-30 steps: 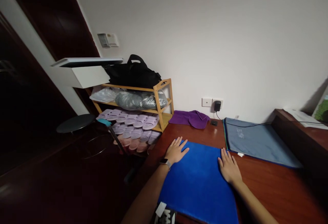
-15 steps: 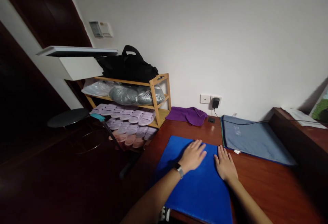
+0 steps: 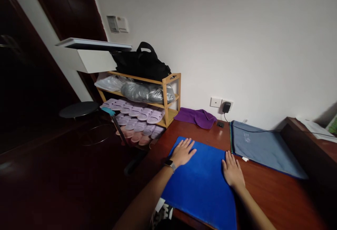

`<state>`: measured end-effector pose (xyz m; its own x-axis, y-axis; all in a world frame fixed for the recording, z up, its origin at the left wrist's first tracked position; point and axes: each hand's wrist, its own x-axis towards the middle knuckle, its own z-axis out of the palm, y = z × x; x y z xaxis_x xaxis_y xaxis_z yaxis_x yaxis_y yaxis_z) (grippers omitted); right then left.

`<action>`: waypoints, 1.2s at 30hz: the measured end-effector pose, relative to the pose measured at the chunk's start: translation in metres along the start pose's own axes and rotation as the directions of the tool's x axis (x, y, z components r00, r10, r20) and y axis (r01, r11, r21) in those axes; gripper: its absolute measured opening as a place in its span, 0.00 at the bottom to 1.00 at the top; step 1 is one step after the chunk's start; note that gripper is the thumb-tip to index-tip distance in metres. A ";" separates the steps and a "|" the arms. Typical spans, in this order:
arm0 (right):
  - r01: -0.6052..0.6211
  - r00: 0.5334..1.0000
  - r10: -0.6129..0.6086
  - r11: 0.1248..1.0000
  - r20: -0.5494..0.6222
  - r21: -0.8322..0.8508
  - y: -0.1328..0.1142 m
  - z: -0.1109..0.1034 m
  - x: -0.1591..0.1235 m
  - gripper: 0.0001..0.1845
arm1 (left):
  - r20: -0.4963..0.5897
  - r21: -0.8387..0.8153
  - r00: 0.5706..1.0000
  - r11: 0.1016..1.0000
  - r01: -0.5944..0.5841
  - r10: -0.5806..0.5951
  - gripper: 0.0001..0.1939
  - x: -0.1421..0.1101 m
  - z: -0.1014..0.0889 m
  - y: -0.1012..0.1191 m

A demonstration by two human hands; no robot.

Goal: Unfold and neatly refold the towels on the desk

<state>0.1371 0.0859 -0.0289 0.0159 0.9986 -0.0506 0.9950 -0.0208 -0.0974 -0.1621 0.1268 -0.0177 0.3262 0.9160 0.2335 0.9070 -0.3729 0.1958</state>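
A blue cloth (image 3: 202,181), flat and roughly rectangular, lies on the reddish-brown wooden table (image 3: 265,191). On its upper left part rests my left hand (image 3: 183,153), palm down with the fingers stretched out; a watch (image 3: 170,164) is on that wrist. My right hand (image 3: 233,170) lies flat along the cloth's right edge, fingers extended, partly over the bare wood. Neither hand grips anything. The cloth's near edge reaches the front of the table, where a white tag (image 3: 160,204) shows at its lower left corner.
A folded grey-blue cloth (image 3: 265,149) lies to the right, and a purple cloth (image 3: 196,117) by the wall. A black adapter (image 3: 226,107) trails its cable across the grey-blue cloth. Left of the table stand a wooden rack (image 3: 165,96) with slippers and a round stool (image 3: 79,109).
My left hand has slid left over the blue cloth to its upper left part. My right hand stays at the right edge. The camera view has shifted slightly left.
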 end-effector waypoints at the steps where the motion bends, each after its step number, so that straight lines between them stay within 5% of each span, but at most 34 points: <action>1: -0.001 1.000 0.001 1.000 0.000 -0.003 0.000 0.000 0.000 0.37 | 0.000 0.017 0.999 0.999 0.040 -0.040 0.34 0.000 -0.004 -0.013; 5: -0.010 1.000 0.010 1.000 0.000 -0.001 0.001 0.001 0.001 0.37 | 0.002 0.044 0.994 0.993 0.110 -0.110 0.34 -0.001 -0.010 -0.040; 15: -0.063 0.998 0.066 0.992 -0.025 0.110 -0.005 0.000 -0.013 0.37 | -0.006 0.048 0.995 0.993 0.105 -0.105 0.35 -0.006 -0.013 -0.034; 22: -0.071 0.997 0.071 0.997 0.010 0.029 -0.018 0.002 -0.029 0.37 | 0.024 0.127 0.995 0.988 0.092 -0.095 0.33 -0.003 -0.024 -0.038; 25: -0.068 0.998 0.068 0.997 0.007 0.033 -0.021 0.000 -0.029 0.37 | -0.070 0.150 0.996 0.987 0.063 -0.053 0.32 0.000 -0.024 -0.010; 28: -0.062 0.998 0.062 0.997 0.001 0.044 -0.020 -0.001 -0.030 0.37 | -0.160 0.114 0.982 0.990 -0.081 0.099 0.31 0.001 -0.008 0.053; 32: -0.013 1.000 0.013 1.000 0.027 0.014 -0.018 -0.004 -0.032 0.35 | -0.041 0.000 0.953 0.954 -0.299 0.299 0.34 -0.001 0.023 0.132; 34: -0.004 0.999 0.004 1.000 0.039 -0.001 -0.017 -0.005 -0.033 0.35 | 0.021 -0.047 0.961 0.960 -0.276 0.277 0.36 -0.003 0.029 0.142; 36: -0.030 0.999 0.030 1.000 0.033 0.003 -0.018 -0.005 -0.033 0.35 | 0.040 -0.063 0.971 0.971 -0.232 0.235 0.37 -0.010 0.024 0.128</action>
<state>0.1193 0.0532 -0.0204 0.0428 0.9954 -0.0860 0.9938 -0.0512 -0.0988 -0.0431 0.0738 -0.0181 0.5409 0.8078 0.2344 0.7875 -0.5843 0.1960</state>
